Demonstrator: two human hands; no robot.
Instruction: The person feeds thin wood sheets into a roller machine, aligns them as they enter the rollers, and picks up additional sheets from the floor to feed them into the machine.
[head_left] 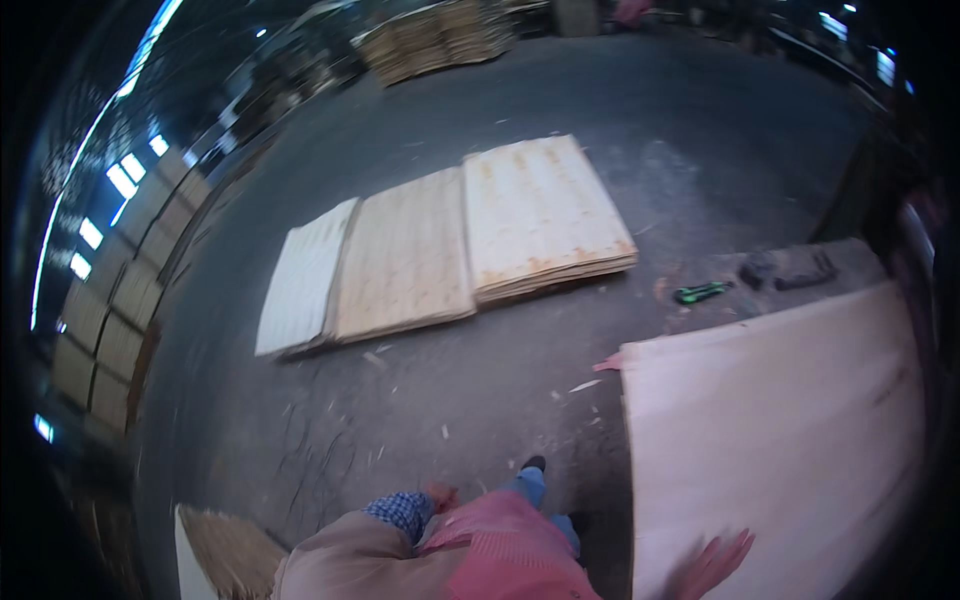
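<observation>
My right hand (716,566) is at the lower right, over a large pale wood veneer sheet (770,430). Its fingers are spread and nothing is in them; it seems to rest on the sheet near the left edge. My left hand (441,496), beyond a blue checkered cuff (402,514), hangs low by my pink-clad body, over the floor. It is small and blurred, so its fingers cannot be made out, and nothing is visibly held in it.
Three adjoining stacks of veneer, including the thickest stack (545,210), lie on the grey floor ahead. A green-and-black hand tool (703,292) lies beyond the sheet. Another veneer piece (235,555) stands at lower left. Tall stacks (120,300) line the left; bundles (435,42) sit far back.
</observation>
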